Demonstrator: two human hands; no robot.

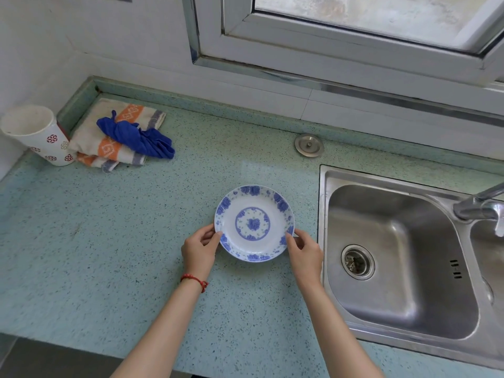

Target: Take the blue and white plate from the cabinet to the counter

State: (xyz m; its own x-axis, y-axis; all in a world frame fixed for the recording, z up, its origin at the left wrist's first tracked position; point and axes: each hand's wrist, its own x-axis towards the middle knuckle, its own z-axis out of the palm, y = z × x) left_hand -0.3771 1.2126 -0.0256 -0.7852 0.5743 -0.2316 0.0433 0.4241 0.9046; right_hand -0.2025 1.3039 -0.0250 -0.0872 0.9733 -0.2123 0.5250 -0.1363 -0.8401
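The blue and white plate [254, 223], round with a blue flower pattern on its rim and centre, lies flat on the speckled green counter [114, 241] just left of the sink. My left hand [200, 248] pinches its lower left rim, thumb on top. My right hand [302, 251] pinches the lower right rim the same way. No cabinet is in view.
A steel sink [395, 257] with a tap [480, 205] sits right of the plate. A round metal cap [309, 144] lies behind it. At the back left lie a striped towel [109, 137], a blue cloth [136, 137] and a patterned cup [38, 135]. A window is above.
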